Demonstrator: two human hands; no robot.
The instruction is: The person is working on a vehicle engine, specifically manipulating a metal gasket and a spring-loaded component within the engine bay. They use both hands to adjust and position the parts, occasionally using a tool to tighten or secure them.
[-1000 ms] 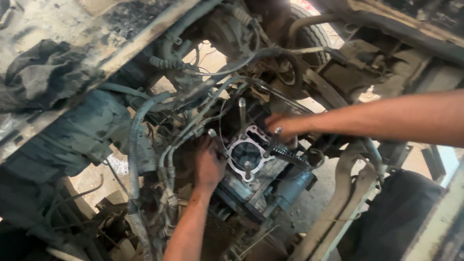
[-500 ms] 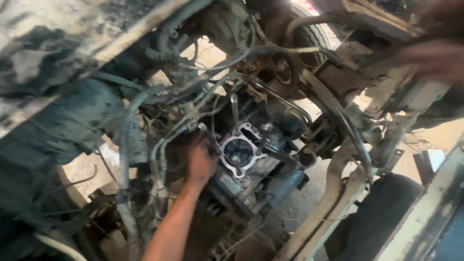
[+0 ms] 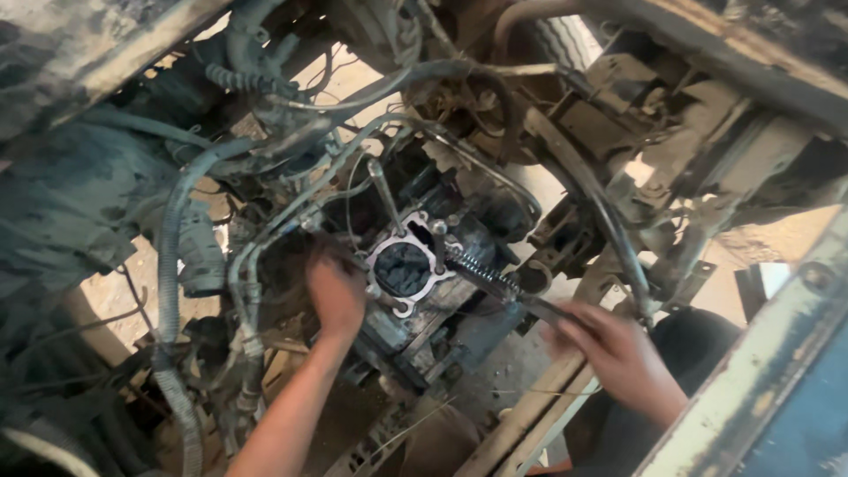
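The left hand [image 3: 336,296] covers the left edge of the engine block [image 3: 415,291], so what its fingers press or hold there cannot be told. The right hand [image 3: 618,353] is motion-blurred, its grip on the dark rod [image 3: 539,306] unclear, and both forearms are cut off by the bottom edge. The cylinder bore [image 3: 404,268] is too dark to see inside, and the hoses [image 3: 168,265] run out of frame.

The right hand [image 3: 618,353] is back in sight now, low at the right of the frame, fingers on a dark thin tool [image 3: 539,307] beside the frame rail; a second ago it reached in from the right edge onto the engine block [image 3: 406,269], then blurred away at upper right. The left hand [image 3: 336,296] keeps pressing the block's left side.
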